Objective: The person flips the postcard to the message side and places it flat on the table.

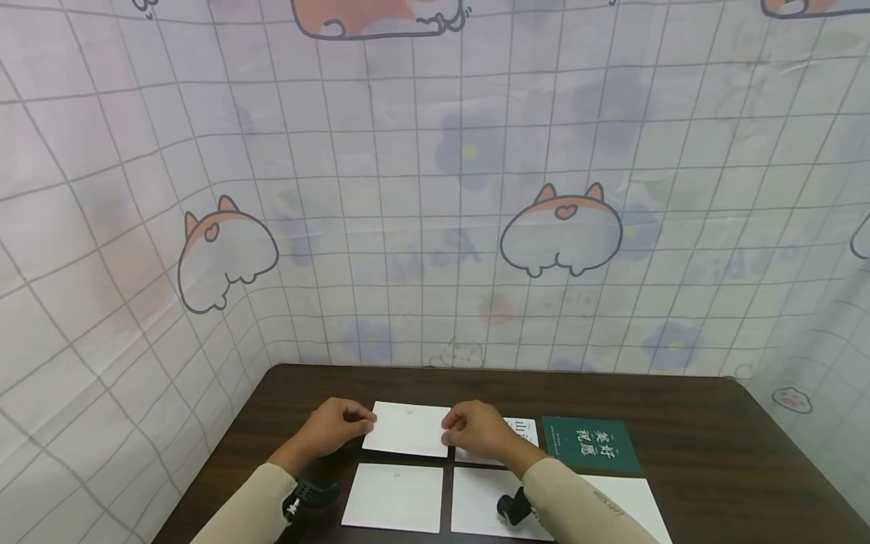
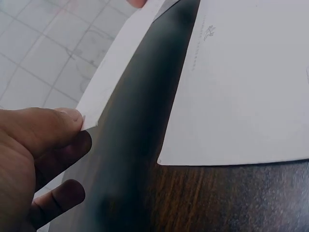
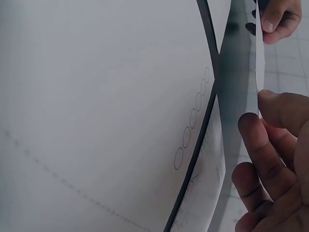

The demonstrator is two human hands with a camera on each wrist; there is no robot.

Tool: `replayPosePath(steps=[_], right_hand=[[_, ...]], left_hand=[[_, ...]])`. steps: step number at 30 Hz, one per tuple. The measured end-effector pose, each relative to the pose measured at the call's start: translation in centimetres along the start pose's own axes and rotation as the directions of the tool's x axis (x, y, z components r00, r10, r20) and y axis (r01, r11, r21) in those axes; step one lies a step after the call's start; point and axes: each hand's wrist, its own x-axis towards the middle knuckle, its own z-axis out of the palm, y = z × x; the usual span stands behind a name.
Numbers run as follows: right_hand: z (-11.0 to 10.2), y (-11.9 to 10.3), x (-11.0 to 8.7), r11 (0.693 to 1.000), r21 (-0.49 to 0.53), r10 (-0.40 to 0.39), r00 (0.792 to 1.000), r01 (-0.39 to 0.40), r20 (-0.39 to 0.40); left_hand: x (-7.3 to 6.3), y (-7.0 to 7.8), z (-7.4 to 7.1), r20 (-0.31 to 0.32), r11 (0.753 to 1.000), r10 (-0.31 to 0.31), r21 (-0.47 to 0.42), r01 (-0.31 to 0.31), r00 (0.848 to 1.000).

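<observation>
A white postcard [image 1: 410, 431] with a small faint print near its top is held up by its two sides, tilted off the table. My left hand [image 1: 335, 425] pinches its left edge between thumb and index finger. At the opposite edge, my right hand [image 1: 481, 432] pinches it likewise. In the left wrist view the card [image 2: 113, 72] appears as a narrow slanted strip; the right wrist view has it almost edge-on. Partly behind my right hand lies a postcard with black characters [image 1: 523, 431].
White postcards lie in front: one at left [image 1: 394, 500], one in the middle [image 1: 476, 499] and one at right [image 1: 635, 495], partly under my right forearm. A green card [image 1: 591, 444] with white characters lies behind them. The dark wooden table [image 1: 707, 453] meets a patterned curtain [image 1: 421, 317].
</observation>
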Motion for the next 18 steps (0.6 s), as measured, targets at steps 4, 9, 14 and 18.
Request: replayPosePath(steps=[4, 9, 14, 18], right_hand=[[0.2, -0.2, 0.0, 1.0, -0.015, 0.006, 1.0, -0.006, -0.002], [0.6, -0.2, 0.0, 0.999, -0.049, -0.004, 1.0, 0.003, -0.016], [1.0, -0.2, 0.2, 0.993, -0.113, -0.028, 0.999, 0.024, -0.027], [1.1, -0.5, 0.5, 0.982, -0.183, -0.06, 0.998, 0.052, -0.036]], left_hand=[[-0.1, 0.3, 0.1, -0.032, 0.996, -0.031, 0.08, 0.034, 0.999], [-0.3, 0.6, 0.2, -0.041, 0.992, -0.004, 0.128, 0.009, 0.999], [-0.4, 0.6, 0.3, -0.044, 0.986, 0.009, 0.167, -0.001, 0.999], [-0.3, 0.4, 0.5, -0.057, 0.98, 0.015, 0.201, -0.004, 0.998]])
